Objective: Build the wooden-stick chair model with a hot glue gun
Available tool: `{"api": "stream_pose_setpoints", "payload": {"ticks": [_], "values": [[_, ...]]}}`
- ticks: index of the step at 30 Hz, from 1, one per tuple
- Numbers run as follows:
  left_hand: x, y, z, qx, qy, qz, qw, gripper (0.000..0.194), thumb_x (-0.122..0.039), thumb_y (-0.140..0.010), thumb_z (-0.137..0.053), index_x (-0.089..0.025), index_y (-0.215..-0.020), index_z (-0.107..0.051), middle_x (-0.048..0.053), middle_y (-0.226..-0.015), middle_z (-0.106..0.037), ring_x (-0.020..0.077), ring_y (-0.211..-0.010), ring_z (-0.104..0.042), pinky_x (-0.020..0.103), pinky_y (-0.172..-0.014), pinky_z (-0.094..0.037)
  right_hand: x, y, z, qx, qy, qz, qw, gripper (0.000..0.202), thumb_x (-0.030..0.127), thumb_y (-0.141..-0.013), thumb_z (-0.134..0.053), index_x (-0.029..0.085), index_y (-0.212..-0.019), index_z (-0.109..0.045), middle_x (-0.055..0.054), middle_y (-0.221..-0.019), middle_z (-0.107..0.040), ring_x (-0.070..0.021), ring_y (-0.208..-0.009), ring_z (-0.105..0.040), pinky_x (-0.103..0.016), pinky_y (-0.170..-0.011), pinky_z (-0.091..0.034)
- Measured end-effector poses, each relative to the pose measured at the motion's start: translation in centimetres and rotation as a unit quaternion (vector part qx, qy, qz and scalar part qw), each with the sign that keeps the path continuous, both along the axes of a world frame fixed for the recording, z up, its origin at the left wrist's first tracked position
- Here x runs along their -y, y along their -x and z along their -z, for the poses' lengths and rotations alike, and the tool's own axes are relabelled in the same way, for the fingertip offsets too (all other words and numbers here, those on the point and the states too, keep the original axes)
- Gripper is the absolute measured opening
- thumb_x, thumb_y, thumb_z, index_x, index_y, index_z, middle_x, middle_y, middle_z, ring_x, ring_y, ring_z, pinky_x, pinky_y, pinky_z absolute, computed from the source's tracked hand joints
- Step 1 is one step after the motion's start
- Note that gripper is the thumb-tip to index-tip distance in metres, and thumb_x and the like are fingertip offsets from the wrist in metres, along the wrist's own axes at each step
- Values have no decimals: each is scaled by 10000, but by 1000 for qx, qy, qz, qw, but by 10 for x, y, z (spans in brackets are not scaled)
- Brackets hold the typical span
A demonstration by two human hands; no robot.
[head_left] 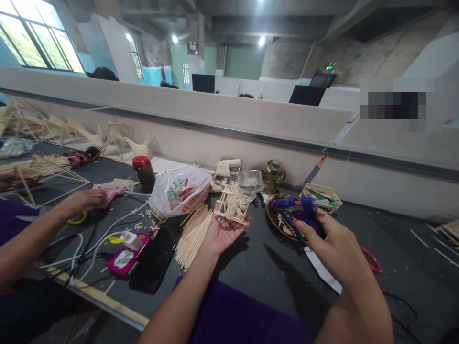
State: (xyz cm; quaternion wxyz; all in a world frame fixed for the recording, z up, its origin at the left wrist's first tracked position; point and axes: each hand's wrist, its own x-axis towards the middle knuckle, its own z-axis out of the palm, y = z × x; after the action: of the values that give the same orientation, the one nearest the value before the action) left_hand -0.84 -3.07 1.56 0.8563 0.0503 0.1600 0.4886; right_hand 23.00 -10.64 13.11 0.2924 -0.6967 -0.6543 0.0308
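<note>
Over the dark tabletop (387,229), the right hand (335,243) wraps its fingers around a blue glue gun (304,206), while the left hand (225,234), palm up and fingers half curled, holds a small wooden-stick frame (232,205) from below. Loose wooden sticks (193,236) lie just beside the left hand; beyond are a white plastic bag (165,198) and a pale partition (215,112).

From where I stand, a bare lane of counter (256,260) runs between left fingers (244,223) and right fingers (327,220), passable low down, but stick bundle (193,236) blocks leftward, round basket (271,231) blocks ahead-right, and pale partition (251,114) walls off reach behind green flask (274,177).
</note>
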Motion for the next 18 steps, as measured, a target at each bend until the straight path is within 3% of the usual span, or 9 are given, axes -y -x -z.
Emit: {"api": "stream_pose_setpoints", "payload": {"ticks": [9,13,18], "values": [[1,0,-2,12,6,0,1000,612,-530,-889,-522,-75,-1298,-518,171,-1048,-725,325,-1106,-651,446,-947,-506,0,0,-1,-8,-2,-1,1000,461,501,-880,-515,182,-1187,-642,-104,-949,-748,-241,-698,-650,-344,-666,-466],[-1,1,0,12,-10,16,1000,650,-555,-882,-529,-53,-1294,-514,198,-1090,-711,331,-1110,-648,463,-975,-487,0,-1,-2,-32,-44,24,998,454,511,-877,-511,183,-1152,-662,-108,-997,-737,-254,-805,-660,-338,-702,-467],[-2,1,2,-1,-68,27,997,628,-520,-919,-504,-41,-1325,-488,208,-1113,-706,315,-1048,-678,501,-996,-469,5,-11,-5,-76,-116,102,985,467,567,-828,-557,182,-1051,-700,-86,-883,-728,-224,-663,-638,-336,-639,-462]]}}
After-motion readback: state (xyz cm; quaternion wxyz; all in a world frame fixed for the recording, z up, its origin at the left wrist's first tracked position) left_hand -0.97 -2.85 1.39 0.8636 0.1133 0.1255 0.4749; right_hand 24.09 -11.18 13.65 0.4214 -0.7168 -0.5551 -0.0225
